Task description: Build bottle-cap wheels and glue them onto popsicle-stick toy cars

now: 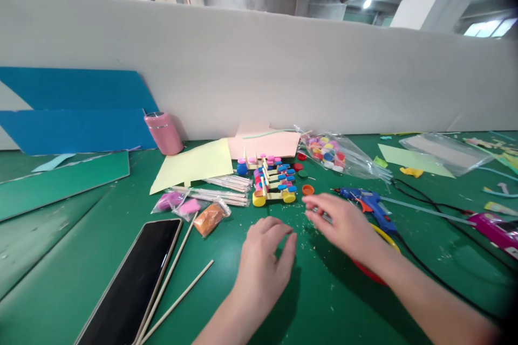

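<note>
My left hand (267, 253) hovers over the middle of the green table, fingers loosely curled, with a gap between thumb and forefinger. Nothing shows in it. To its right, my right hand (342, 223) has thumb and forefinger a little apart near an orange bottle cap (308, 190); its palm side is partly hidden. Beyond both hands stands a cluster of small stick-built toys (269, 180) with yellow, blue and pink round parts. A blue glue gun (370, 205) lies behind my right wrist, and a red and yellow ring-shaped thing (384, 237) is partly covered by my forearm.
At left lie a black phone (131, 280), wooden sticks (184, 292) and bagged clay (210, 219). A pink tumbler (163, 133) stands behind, beside blue boards (76, 129). A bag of colored caps (327, 153) is at the back; black cords and a magenta tool (493, 232) are right.
</note>
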`<move>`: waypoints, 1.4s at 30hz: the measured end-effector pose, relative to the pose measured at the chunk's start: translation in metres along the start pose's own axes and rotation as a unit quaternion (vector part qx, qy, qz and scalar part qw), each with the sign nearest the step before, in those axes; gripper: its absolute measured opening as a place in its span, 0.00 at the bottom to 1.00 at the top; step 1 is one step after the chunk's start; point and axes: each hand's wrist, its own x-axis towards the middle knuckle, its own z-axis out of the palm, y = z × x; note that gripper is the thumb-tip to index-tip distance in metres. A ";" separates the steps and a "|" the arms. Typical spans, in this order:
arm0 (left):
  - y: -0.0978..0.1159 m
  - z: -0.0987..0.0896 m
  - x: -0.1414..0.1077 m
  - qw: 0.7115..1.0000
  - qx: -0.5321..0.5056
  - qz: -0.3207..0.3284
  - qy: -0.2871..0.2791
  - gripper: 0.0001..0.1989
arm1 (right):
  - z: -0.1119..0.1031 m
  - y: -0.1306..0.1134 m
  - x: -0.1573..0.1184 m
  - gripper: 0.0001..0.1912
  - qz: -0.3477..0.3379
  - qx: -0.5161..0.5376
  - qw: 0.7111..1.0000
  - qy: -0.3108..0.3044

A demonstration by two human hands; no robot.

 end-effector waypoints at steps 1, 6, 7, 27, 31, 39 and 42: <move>-0.001 0.006 -0.002 1.000 0.006 0.015 0.001 0.08 | -0.002 0.011 0.013 0.13 0.023 -0.026 0.999 0.002; -0.019 0.025 -0.015 0.988 0.078 0.118 -0.066 0.10 | 0.010 0.053 0.077 0.13 0.081 -0.104 0.991 -0.028; -0.021 0.025 -0.017 0.986 0.081 0.128 -0.074 0.10 | 0.016 0.056 0.087 0.13 0.089 -0.114 0.989 -0.041; -0.028 0.020 -0.019 0.999 -0.003 0.032 -0.011 0.10 | 0.001 0.036 0.079 0.13 0.157 0.241 0.957 0.037; -0.028 0.021 -0.021 0.999 -0.026 0.015 0.012 0.09 | 0.005 -0.006 0.031 0.19 0.137 0.401 0.905 0.033; -0.024 0.016 -0.018 0.989 -0.123 -0.031 0.076 0.07 | 0.035 -0.043 -0.006 0.13 0.144 0.799 0.583 -0.041; -0.022 0.013 -0.017 0.986 -0.126 -0.033 0.107 0.10 | 0.044 -0.044 -0.008 0.12 0.141 0.808 0.571 -0.047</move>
